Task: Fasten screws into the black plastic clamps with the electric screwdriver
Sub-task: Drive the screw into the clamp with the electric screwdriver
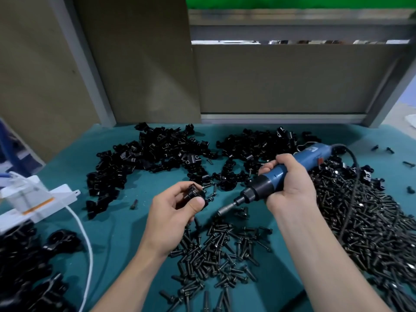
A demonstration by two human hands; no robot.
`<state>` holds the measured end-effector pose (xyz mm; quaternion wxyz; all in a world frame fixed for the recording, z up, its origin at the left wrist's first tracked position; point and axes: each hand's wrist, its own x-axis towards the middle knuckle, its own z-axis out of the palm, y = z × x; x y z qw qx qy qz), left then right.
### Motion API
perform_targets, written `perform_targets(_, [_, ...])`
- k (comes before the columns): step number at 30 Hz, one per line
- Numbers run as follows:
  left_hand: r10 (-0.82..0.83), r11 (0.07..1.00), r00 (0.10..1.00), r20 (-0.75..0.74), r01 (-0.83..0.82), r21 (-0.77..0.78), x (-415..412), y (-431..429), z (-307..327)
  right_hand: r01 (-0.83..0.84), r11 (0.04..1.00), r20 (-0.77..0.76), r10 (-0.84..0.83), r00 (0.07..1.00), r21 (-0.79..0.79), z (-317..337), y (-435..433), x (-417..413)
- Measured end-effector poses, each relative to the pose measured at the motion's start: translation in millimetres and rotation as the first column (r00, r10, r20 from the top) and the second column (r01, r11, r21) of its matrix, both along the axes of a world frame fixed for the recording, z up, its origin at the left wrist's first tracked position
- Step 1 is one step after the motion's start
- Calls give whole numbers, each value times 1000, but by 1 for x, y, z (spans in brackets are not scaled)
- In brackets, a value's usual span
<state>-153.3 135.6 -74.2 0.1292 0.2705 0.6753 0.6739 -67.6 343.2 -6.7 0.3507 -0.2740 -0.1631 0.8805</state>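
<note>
My left hand (173,209) grips a black plastic clamp (195,193) between thumb and fingers, held above the green mat. My right hand (290,180) is wrapped round the blue electric screwdriver (276,176). Its metal bit (226,209) points down and left, a short gap from the clamp. Loose black screws (216,251) lie scattered below both hands, and a bigger screw heap (364,221) spreads to the right. Piles of black clamps (157,152) lie behind the hands.
A white power strip (38,201) with a white cable (87,248) sits at the left edge. More black clamps (27,266) are heaped at the lower left. The screwdriver's black cord (353,190) runs over the screw heap. Brown panels (281,79) wall the back.
</note>
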Motion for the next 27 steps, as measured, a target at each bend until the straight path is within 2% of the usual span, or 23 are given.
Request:
perform_targets(7, [-45, 999, 998, -38, 45, 2, 3, -1, 2, 134, 990, -25, -133, 991, 37, 0, 3, 2])
perform_targets(21, [9, 1000, 1000, 16, -10, 25, 6, 2, 3, 206, 949, -67, -196, 978, 238, -1, -5, -1])
perform_targets(27, [10, 999, 997, 72, -12, 32, 5, 3, 2, 176, 957, -94, -158, 983, 231, -5, -3, 0])
